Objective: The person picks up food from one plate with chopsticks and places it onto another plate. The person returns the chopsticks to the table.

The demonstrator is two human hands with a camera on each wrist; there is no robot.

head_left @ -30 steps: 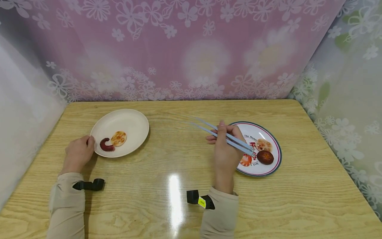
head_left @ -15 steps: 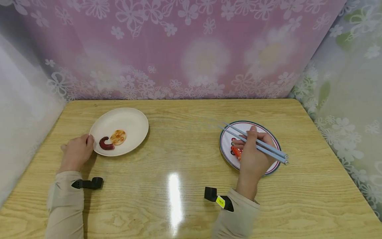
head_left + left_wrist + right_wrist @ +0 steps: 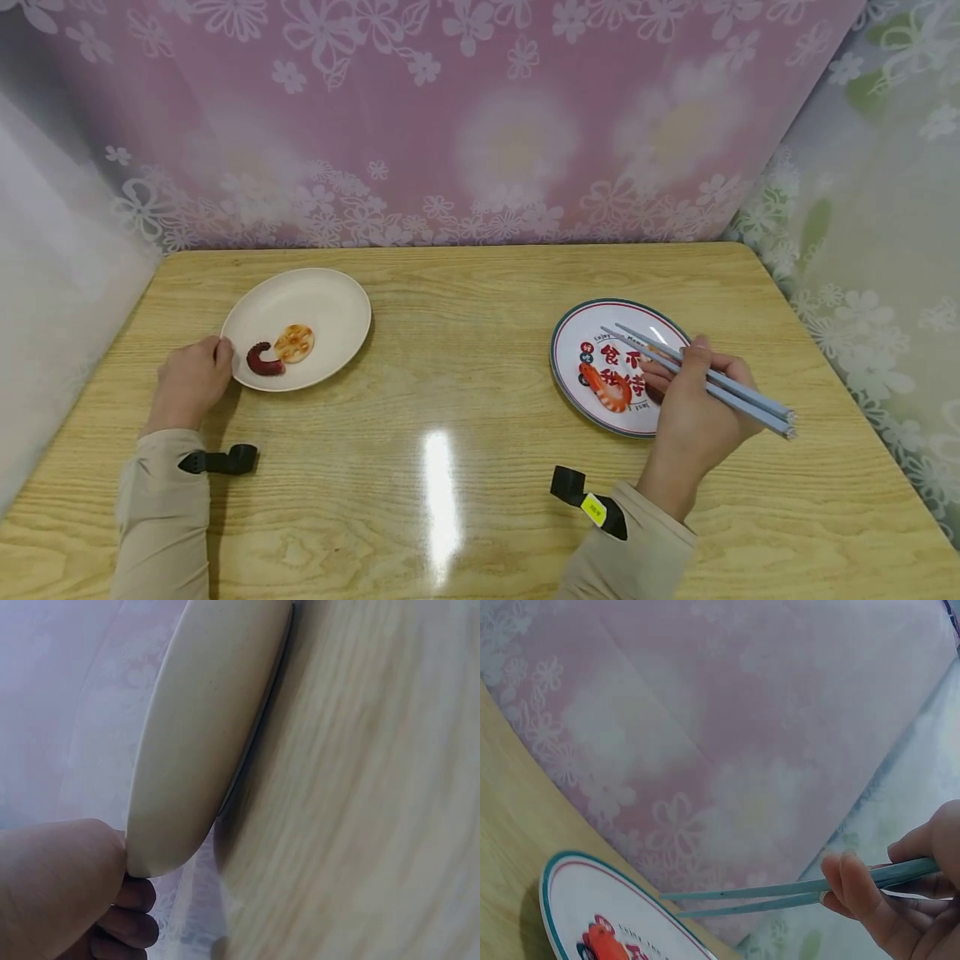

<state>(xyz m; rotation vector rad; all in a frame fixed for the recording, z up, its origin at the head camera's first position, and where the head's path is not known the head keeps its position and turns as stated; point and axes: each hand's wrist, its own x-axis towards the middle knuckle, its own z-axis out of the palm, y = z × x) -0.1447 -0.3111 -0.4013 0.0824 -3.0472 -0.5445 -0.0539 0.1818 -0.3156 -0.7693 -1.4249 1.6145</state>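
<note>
My left hand (image 3: 189,379) pinches the left rim of a cream plate (image 3: 330,304), thumb at the edge in the left wrist view. A dark red octopus tentacle (image 3: 264,362) and a browned lotus root slice (image 3: 294,343) lie on that plate. My right hand (image 3: 701,421) grips a pair of pale blue chopsticks (image 3: 750,408). Their tips are slightly apart above a blue-and-red-rimmed plate (image 3: 581,325), with nothing between them. An orange shrimp (image 3: 611,392) lies on this plate. The brown mushroom cap (image 3: 655,395) there is mostly behind my fingers, and a second lotus root slice is nearly hidden.
Both plates stand on a wood-grain table (image 3: 465,350), with bare wood between them. A pink flowered curtain (image 3: 517,150) hangs behind the back edge. Pale curtains flank both sides. Each sleeve carries a small black wrist camera (image 3: 567,485).
My right hand has moved right with the chopsticks, from the patterned plate's left side to its right side, uncovering the shrimp and covering the mushroom. My left hand stays on the cream plate.
</note>
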